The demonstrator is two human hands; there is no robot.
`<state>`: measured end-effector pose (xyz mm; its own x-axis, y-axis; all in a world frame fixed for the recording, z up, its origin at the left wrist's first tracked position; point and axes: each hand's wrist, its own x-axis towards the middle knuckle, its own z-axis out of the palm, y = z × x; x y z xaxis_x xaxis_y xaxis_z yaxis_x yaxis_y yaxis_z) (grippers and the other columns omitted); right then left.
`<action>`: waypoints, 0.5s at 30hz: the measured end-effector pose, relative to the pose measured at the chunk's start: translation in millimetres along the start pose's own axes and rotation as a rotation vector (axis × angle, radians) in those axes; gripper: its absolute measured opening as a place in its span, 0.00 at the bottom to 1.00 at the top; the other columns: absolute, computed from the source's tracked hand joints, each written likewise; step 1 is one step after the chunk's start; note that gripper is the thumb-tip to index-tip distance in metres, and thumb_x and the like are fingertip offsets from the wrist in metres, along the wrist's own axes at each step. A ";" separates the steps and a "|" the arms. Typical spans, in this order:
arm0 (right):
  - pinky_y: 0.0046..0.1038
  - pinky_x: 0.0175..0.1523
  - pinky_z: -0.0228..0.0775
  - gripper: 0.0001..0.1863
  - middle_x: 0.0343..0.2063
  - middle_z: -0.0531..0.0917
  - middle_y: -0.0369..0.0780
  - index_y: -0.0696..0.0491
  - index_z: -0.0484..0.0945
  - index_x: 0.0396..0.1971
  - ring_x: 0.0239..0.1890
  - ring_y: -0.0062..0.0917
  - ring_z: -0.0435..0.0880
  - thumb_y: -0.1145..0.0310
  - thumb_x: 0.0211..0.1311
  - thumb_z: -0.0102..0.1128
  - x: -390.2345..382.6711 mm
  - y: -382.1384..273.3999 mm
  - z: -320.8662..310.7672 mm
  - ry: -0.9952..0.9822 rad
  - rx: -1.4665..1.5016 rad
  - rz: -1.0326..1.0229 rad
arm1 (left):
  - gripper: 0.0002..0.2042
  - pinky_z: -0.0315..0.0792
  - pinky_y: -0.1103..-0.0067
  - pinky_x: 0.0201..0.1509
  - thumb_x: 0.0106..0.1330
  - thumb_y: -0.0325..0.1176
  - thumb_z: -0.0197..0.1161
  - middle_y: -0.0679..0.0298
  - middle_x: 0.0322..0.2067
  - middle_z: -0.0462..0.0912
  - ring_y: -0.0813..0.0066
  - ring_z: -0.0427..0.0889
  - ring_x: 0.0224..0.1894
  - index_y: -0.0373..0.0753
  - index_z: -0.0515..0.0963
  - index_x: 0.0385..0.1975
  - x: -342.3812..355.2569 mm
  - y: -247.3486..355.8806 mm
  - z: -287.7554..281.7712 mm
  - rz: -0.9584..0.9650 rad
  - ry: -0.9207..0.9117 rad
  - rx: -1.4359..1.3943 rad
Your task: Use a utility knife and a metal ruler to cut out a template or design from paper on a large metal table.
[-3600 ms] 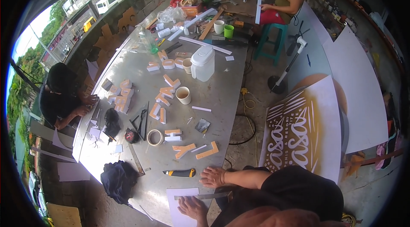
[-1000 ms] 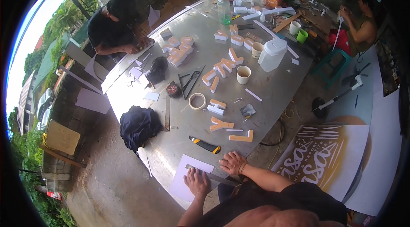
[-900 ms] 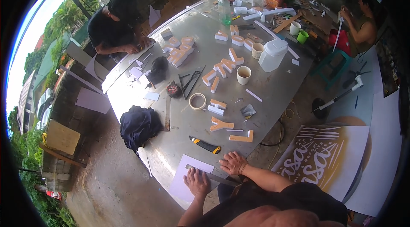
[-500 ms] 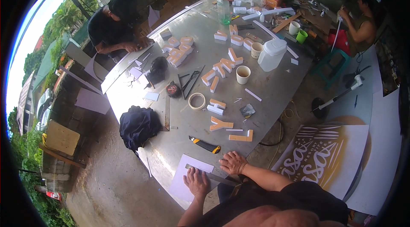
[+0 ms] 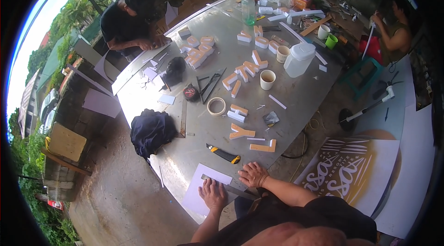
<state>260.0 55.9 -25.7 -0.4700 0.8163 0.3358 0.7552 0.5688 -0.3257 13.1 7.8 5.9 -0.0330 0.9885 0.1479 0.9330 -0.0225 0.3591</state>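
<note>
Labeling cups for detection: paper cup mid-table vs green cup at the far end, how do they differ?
The paper cup is pale off-white; the green cup is bright green. The paper cup stands in the open middle of the metal table, beside foam letters; the green cup sits at the cluttered far edge. The paper cup looks larger, though it is also nearer the camera. Both stand upright, mouths open upward.
</note>
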 end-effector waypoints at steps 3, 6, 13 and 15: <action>0.37 0.49 0.66 0.17 0.40 0.76 0.37 0.42 0.81 0.46 0.44 0.33 0.76 0.50 0.63 0.63 0.5 -0.6 -1.1 -0.001 -0.001 0.004 | 0.17 0.47 0.51 0.78 0.68 0.43 0.64 0.57 0.61 0.78 0.58 0.69 0.71 0.40 0.80 0.51 0.2 -0.9 1.1 -0.018 -0.006 0.014; 0.38 0.51 0.64 0.18 0.39 0.75 0.37 0.41 0.81 0.47 0.44 0.33 0.75 0.49 0.61 0.65 -0.4 -1.9 -0.7 0.004 0.006 0.001 | 0.17 0.47 0.51 0.78 0.68 0.43 0.64 0.57 0.61 0.79 0.58 0.69 0.71 0.40 0.80 0.51 -2.0 -3.5 2.0 -0.008 0.009 0.006; 0.37 0.51 0.64 0.18 0.40 0.75 0.36 0.41 0.82 0.48 0.45 0.32 0.75 0.49 0.62 0.64 -5.3 -6.3 0.8 -0.016 -0.013 0.019 | 0.17 0.47 0.49 0.76 0.70 0.43 0.61 0.55 0.61 0.76 0.55 0.67 0.71 0.41 0.78 0.53 -5.9 -2.8 -1.2 -0.007 -0.026 -0.004; 0.37 0.50 0.65 0.18 0.40 0.76 0.36 0.41 0.82 0.47 0.45 0.32 0.75 0.49 0.62 0.65 -7.9 -9.1 0.1 -0.009 -0.003 0.016 | 0.17 0.47 0.49 0.76 0.70 0.42 0.61 0.55 0.62 0.76 0.55 0.66 0.72 0.41 0.78 0.53 -9.5 -2.5 -3.6 -0.013 -0.048 0.001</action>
<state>256.8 44.2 -25.5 -0.4622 0.8261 0.3223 0.7642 0.5555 -0.3278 9.7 -2.2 6.9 -0.0283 0.9947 0.0992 0.9329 -0.0093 0.3601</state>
